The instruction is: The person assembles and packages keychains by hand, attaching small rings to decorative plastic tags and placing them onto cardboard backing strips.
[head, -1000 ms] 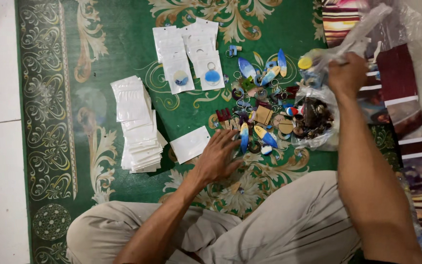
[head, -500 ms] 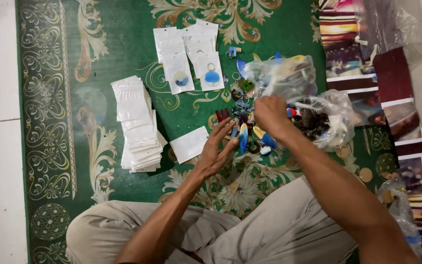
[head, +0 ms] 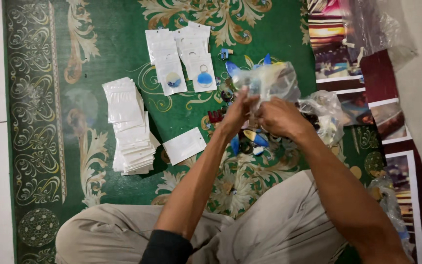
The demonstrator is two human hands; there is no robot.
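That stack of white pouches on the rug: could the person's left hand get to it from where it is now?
Probably yes. The stack of white pouches lies on the green rug to the left hand's own side with nothing between them. But that hand is busy: together with the right hand it holds a clear plastic bag.

Light is soft and fairly dim, falling from above, with faint shadows under the stack of white pouches (head: 128, 129) on the green carpet (head: 89, 44). The clear plastic bag (head: 269, 80) catches pale glare. Both hands are slightly motion-blurred; the frame edges bend and soften
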